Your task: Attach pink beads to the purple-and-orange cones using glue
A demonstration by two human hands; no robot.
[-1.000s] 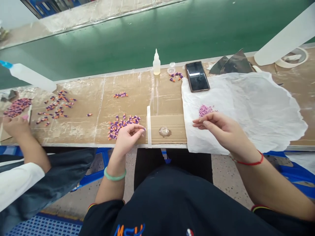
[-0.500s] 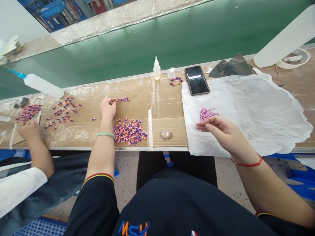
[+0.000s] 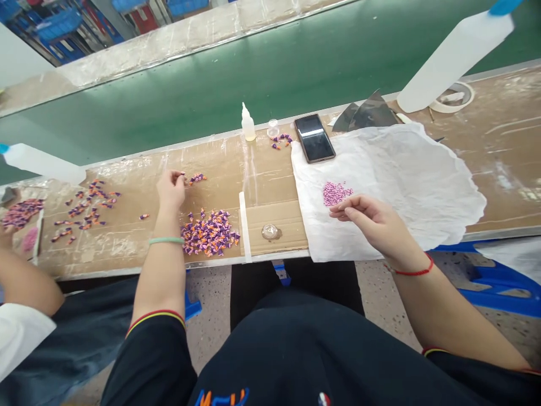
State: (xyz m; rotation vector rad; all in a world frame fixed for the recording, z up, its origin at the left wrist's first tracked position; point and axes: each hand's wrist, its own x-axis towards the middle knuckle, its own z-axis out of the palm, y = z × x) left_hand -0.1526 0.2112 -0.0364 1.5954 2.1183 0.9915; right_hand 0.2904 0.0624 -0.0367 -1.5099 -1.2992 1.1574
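- A factory workshop with a hand-work line
- Under both hands: a long workbench (image 3: 499,169) topped with taped brown cardboard
- Just beside the left hand (image 3: 171,189): scattered small purple-and-orange pieces (image 3: 207,232), heaped straight on the bench
- Beyond both hands: a wide green conveyor belt (image 3: 211,84) running along the bench
- Far beyond the left hand: blue plastic crates (image 3: 59,25) on shelving
- Well left of the left hand: a co-worker's forearm (image 3: 25,282) at the same bench
- Well right of the right hand (image 3: 372,220): a blue plastic stool (image 3: 499,282) on speckled terrazzo flooring (image 3: 211,316)
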